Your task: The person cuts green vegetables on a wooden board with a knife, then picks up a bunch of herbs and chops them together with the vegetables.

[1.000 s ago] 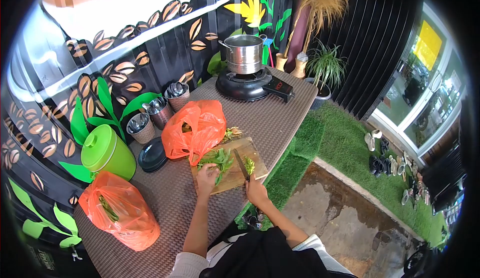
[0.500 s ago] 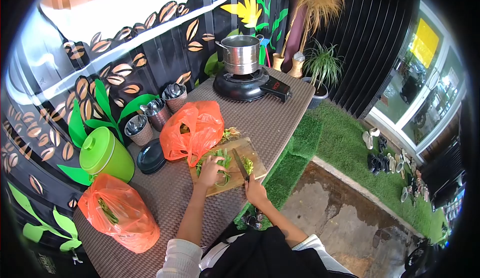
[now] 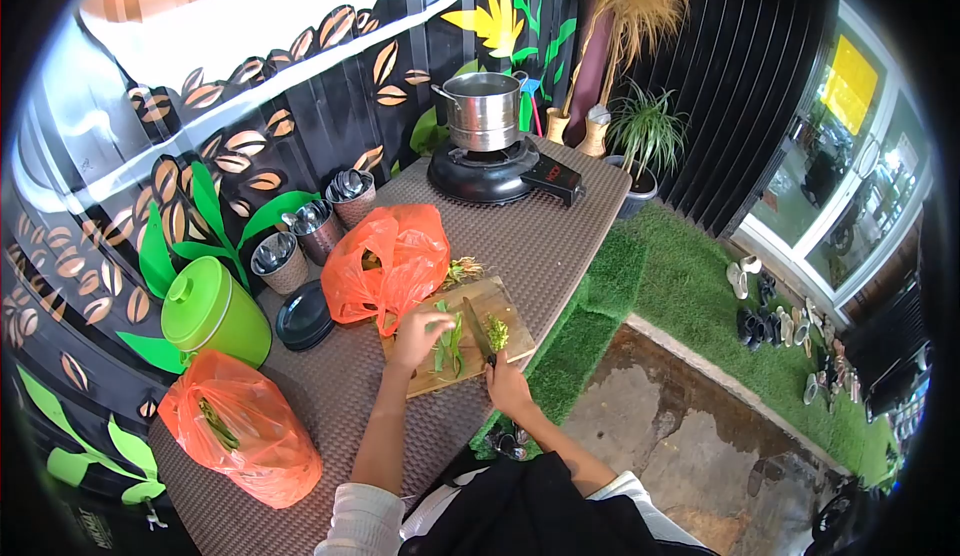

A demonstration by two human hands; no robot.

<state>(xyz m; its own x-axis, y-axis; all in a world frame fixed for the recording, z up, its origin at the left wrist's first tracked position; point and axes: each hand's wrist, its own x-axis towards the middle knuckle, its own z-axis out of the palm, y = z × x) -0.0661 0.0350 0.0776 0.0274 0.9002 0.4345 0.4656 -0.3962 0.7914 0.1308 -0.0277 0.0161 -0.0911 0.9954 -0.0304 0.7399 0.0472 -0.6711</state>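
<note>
My right hand (image 3: 507, 386) is wrapped round the handle of a knife (image 3: 477, 328), whose blade lies across the wooden cutting board (image 3: 430, 381). Right of the blade sits a small pile of chopped greens (image 3: 496, 332). Over the board's left part is my left hand (image 3: 422, 334), its fingers bent and pressed together beside long green leaves (image 3: 448, 348); whatever they may hold is too small to name. An orange plastic bag (image 3: 390, 261) touches the board's far left corner, and root ends (image 3: 462, 270) of greens lie by it.
A steel pot (image 3: 482, 114) stands on a black portable stove (image 3: 480, 174) at the table's far end. Along the wall are cups of cutlery (image 3: 280, 261), dark plates (image 3: 303, 316) and a green lidded container (image 3: 215, 311). A second orange bag (image 3: 245, 431) is at the near left.
My left hand has lifted slightly from the leaves and its fingers have drawn together. The leaves under it show more. My right hand and the knife have barely moved.
</note>
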